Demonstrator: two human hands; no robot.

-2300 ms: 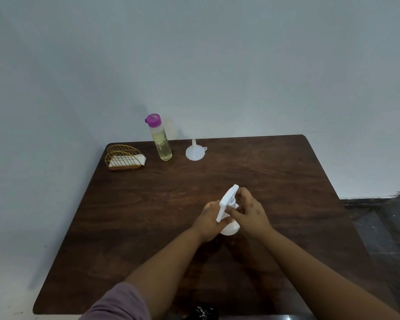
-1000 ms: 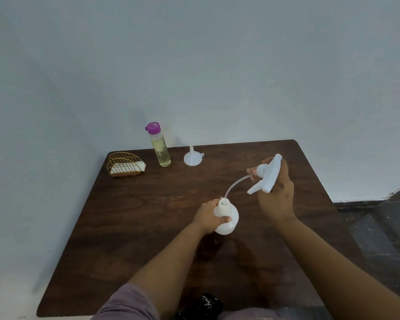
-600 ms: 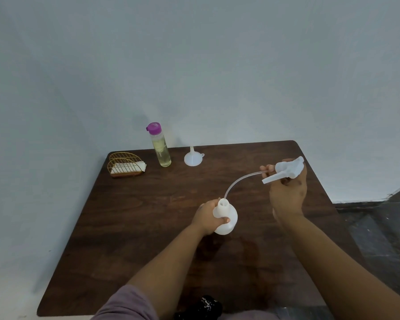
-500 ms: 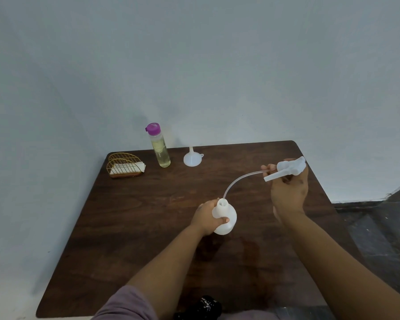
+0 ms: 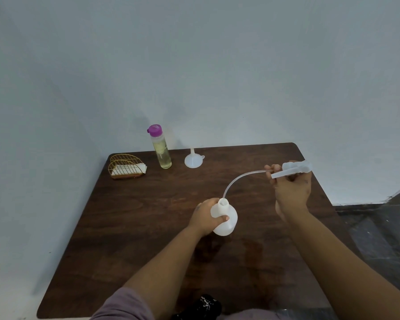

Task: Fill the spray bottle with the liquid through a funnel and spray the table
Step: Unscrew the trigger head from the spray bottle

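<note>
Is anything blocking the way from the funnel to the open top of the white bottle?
Nearly. The funnel has bare table before it, but the spray head's tube tip hangs just above the bottle mouth, held by the right hand.

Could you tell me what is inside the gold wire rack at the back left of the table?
The gold wire rack holds a flat white piece lying behind its wires; what it is cannot be told. Anything beneath that piece is covered.
</note>
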